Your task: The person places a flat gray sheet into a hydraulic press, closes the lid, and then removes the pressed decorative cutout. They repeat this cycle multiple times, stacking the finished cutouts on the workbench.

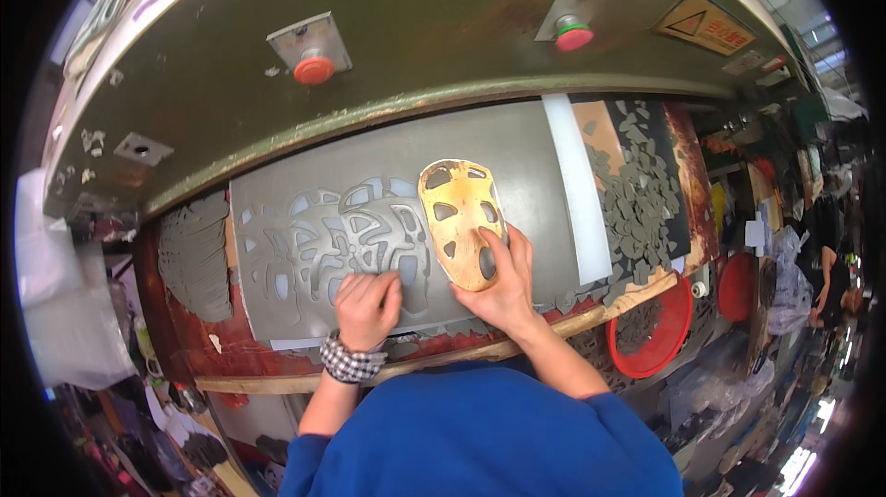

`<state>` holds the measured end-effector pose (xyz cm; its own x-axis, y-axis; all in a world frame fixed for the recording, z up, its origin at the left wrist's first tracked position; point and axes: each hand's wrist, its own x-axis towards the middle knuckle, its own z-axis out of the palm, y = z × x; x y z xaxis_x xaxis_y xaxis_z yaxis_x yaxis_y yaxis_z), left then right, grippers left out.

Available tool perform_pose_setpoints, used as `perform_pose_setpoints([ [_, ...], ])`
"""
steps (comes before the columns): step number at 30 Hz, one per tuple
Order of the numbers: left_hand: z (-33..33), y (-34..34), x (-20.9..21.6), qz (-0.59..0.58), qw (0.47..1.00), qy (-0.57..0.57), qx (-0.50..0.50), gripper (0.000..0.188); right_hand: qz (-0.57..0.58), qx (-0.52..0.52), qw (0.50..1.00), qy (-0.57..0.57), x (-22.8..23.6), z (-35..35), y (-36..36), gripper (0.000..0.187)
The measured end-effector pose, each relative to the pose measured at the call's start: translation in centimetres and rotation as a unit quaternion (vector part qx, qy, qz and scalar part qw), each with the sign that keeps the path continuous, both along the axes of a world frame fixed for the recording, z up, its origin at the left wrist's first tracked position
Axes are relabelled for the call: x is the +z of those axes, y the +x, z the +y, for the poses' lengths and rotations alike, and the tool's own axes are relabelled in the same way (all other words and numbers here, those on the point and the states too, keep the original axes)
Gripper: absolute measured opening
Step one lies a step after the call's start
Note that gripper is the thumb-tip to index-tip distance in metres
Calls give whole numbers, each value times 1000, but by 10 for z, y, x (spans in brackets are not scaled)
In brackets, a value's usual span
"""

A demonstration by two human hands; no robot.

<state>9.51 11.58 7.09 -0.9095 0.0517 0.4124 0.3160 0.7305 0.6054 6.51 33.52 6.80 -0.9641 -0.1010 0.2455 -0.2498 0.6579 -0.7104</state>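
yellow and slotted, the oval plate [467, 202] lies over the grey sheet [533, 155], right of the cut shapes [362, 237]. the right hand [506, 287] grips its lower end, thumb and fingers spread around it, forearm slanting in from the lower right. the left hand [364, 311] curls closed near the cut shapes; i cannot tell whether it holds anything.
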Motion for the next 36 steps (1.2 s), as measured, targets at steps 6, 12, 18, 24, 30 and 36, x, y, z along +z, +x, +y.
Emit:
perform_pose_setpoints([
  [6, 29, -22, 4, -78, 993, 83, -37, 24, -232, 1, 875, -424, 25, 35, 10, 90],
  [12, 90, -45, 11, -219, 948, 203, -109, 26, -284, -22, 762, -581, 23, 55, 22, 88],
  [18, 98, -44, -2, -202, 946, 235, -93, 28, -248, -15, 716, -652, 10, 70, 18, 76],
  [24, 14, -5, -18, -251, 957, 129, 69, 32, -88, -72, 697, -708, 15, 130, 46, 68],
  [30, -16, 17, -41, -278, 850, 431, 119, 34, -40, -123, 416, -900, 14, 183, 69, 74],
  [36, -44, 13, -24, -313, 919, 173, 167, 33, -35, -191, 526, -828, 13, 169, 74, 76],
])
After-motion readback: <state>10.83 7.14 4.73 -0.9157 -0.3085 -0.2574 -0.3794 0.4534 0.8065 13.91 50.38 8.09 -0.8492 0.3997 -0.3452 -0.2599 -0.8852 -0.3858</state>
